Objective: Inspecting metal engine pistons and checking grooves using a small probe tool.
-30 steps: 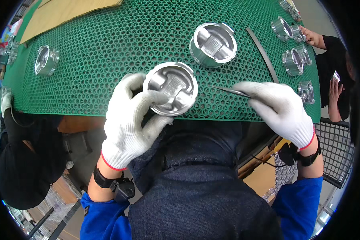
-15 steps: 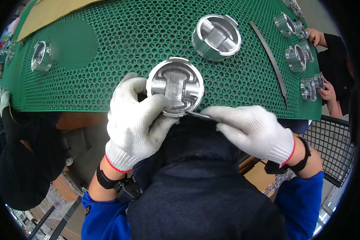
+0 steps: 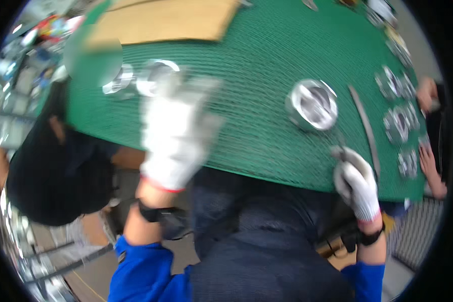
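My left hand (image 3: 173,131), in a white knit glove with a red cuff, is smeared by motion, but its fingers look spread apart. Just beyond its fingertips a silver metal piston (image 3: 153,78) sits on the green mat, close to or touching the glove. My gloved right hand (image 3: 356,183) is closed around a slim dark metal tool (image 3: 342,147) that points away from me. Farther in, a second piston (image 3: 314,104) stands with its hollow side up, apart from both hands.
Another piston (image 3: 121,81) is at the left. A long curved metal strip (image 3: 365,128) lies right of centre. Cardboard (image 3: 161,22) covers the far left of the green mat (image 3: 251,65). Several pistons (image 3: 397,123) stand at right by a person's hands (image 3: 429,161); a dark-clothed person (image 3: 60,176) is at left.
My left hand has moved left with the piston and now appears spread beside it. My right hand has drawn away to the right with the slim tool. The whole view has shifted.
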Demonstrator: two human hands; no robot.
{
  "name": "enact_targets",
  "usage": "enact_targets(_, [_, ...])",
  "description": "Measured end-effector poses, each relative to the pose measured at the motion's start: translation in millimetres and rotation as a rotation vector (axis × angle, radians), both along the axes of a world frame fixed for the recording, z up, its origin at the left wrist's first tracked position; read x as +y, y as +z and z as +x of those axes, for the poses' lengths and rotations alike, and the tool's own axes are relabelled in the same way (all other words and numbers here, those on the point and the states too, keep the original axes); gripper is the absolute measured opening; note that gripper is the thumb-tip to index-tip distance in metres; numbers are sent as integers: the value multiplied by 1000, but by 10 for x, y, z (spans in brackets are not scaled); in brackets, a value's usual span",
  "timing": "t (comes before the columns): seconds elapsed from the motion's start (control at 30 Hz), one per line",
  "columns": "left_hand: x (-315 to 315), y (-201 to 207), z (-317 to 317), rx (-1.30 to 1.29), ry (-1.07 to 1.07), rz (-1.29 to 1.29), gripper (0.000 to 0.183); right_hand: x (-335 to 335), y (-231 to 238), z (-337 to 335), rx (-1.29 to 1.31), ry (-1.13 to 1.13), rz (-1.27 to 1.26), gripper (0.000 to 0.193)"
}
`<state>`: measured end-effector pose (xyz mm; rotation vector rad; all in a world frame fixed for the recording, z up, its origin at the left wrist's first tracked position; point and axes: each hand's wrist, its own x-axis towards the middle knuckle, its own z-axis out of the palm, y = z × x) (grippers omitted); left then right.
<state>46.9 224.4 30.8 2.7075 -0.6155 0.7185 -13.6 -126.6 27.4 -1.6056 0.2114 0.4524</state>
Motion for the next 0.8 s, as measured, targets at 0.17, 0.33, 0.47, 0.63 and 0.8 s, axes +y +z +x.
enact_targets(0.17, [-1107,-58,244,-32,-468,-343,32,-357,-219,-201,-169,-148,81,42])
enact_targets(0.33, [-1262,-322,378,-155,-414,-148,21,-398,-480,-60,-214,-34,23,45])
enact_targets(0.47, [-885,-278,41,-80,-381,-205,14,-444,-596,4,-245,-48,84,48])
enact_targets(0.63, [-476,-305,-352,14,-277,-292,37,-519,-696,36,-344,-34,118,56])
enact_targets(0.8, [-507,-578,-432,190,-136,-429,33,-539,-725,73,-338,-15,128,54])
